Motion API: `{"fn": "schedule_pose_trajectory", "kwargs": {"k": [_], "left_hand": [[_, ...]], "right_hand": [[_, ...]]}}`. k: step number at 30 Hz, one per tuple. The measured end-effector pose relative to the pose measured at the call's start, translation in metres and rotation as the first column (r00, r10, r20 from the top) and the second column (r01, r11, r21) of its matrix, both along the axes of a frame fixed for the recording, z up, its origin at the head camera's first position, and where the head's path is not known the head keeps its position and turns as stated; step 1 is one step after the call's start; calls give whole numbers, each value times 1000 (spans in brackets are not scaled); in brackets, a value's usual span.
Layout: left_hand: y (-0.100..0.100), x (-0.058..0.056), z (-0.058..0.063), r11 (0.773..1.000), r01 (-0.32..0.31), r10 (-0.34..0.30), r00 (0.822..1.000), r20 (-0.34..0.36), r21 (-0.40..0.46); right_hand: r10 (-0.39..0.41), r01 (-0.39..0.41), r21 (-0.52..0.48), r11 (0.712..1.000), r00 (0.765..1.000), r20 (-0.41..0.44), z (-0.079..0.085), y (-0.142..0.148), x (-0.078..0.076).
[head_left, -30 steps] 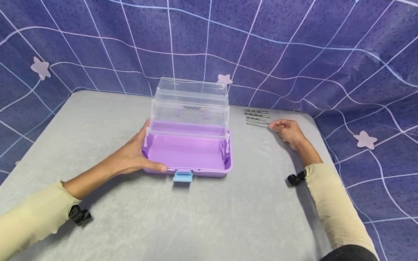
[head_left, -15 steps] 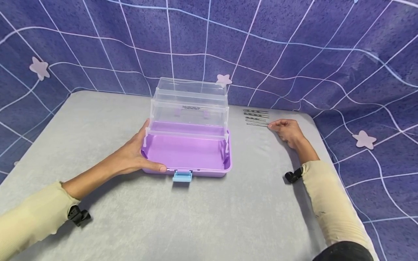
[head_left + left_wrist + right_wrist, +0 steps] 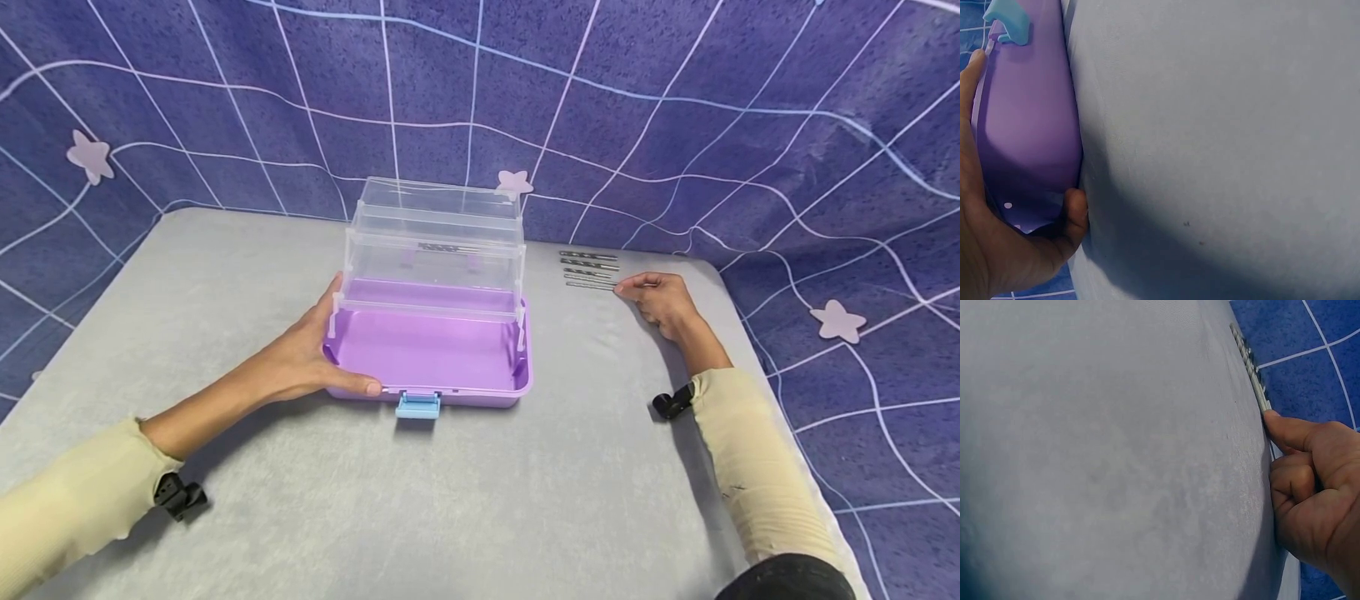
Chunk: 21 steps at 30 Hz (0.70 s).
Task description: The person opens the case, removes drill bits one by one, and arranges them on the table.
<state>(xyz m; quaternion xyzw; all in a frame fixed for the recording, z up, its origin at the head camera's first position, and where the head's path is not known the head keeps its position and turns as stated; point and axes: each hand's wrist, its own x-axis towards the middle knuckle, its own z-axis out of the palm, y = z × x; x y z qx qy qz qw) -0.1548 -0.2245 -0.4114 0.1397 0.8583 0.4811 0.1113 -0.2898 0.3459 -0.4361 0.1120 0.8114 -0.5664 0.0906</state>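
An opened purple toolbox stands on the grey table, its clear fold-out trays raised behind the base. My left hand grips its left end, thumb lying along the front rim beside the light-blue latch. In the left wrist view, a fingertip curls at the lower edge of the box's end. Far right, my right hand pinches the shank end of the nearest drill bit between thumb and forefinger, other fingers curled. That bit lies with several others in a row.
More drill bits show through the clear plastic of the trays. The grey cloth-covered table ends at a purple curtain with a grid pattern, behind and to the sides. A black wrist camera sits at the right cuff.
My right hand and forearm have shifted very slightly left, fingers still at the nearest bit's end. The left hand and the toolbox keep their places.
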Motion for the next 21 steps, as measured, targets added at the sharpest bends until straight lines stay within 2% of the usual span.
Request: {"fn": "schedule_pose_trajectory", "kwargs": {"k": [5, 14, 21], "left_hand": [[2, -2, -1, 997, 24, -24, 1000, -10, 67], [1, -1, -1, 1000, 5, -4, 1000, -9, 8], [0, -1, -2, 999, 13, -13, 1000, -15, 35]], "right_hand": [[-1, 1, -17, 1000, 1000, 1, 0, 2, 0], [-2, 5, -97, 995, 1000, 27, 1, 7, -1], [11, -11, -105, 994, 1000, 2, 10, -2, 1]]}}
